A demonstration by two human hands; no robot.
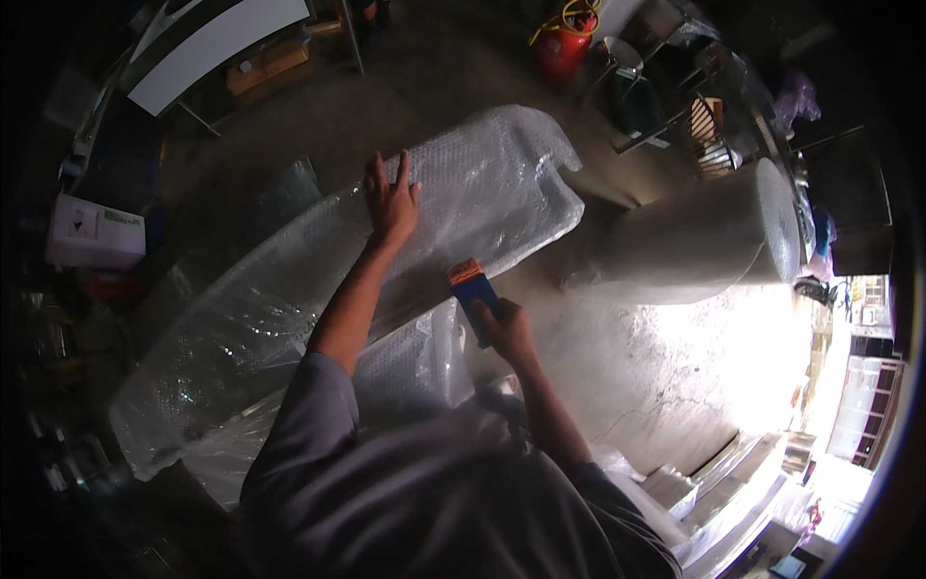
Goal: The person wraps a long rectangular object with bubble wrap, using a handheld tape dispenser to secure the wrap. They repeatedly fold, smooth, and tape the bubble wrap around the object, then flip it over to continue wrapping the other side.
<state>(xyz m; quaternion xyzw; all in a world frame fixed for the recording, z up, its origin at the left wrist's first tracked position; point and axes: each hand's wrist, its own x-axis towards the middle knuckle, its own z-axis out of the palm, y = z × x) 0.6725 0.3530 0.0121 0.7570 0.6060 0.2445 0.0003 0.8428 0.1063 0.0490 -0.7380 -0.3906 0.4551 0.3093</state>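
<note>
A long sheet of clear bubble wrap [463, 183] stretches diagonally before me, over something long whose kind I cannot make out through it. My left hand [393, 205] lies on its upper part, fingers stretched and apart. In my right hand [509, 333] is a blue, block-shaped object with an orange end [473, 292]; its exact kind does not show. Fingers and thumb wrap round its blue body, and the orange end points at the near edge of the wrap. More bubble wrap [415, 367] hangs below that edge, close to my body.
A large roll of bubble wrap [694, 236] lies on the concrete floor at right. Beyond stand a red cylinder [562, 53] with a yellow hose and a stool [622, 53]. At left is a white box [96, 232]. Wrapped long packages [723, 492] lie lower right.
</note>
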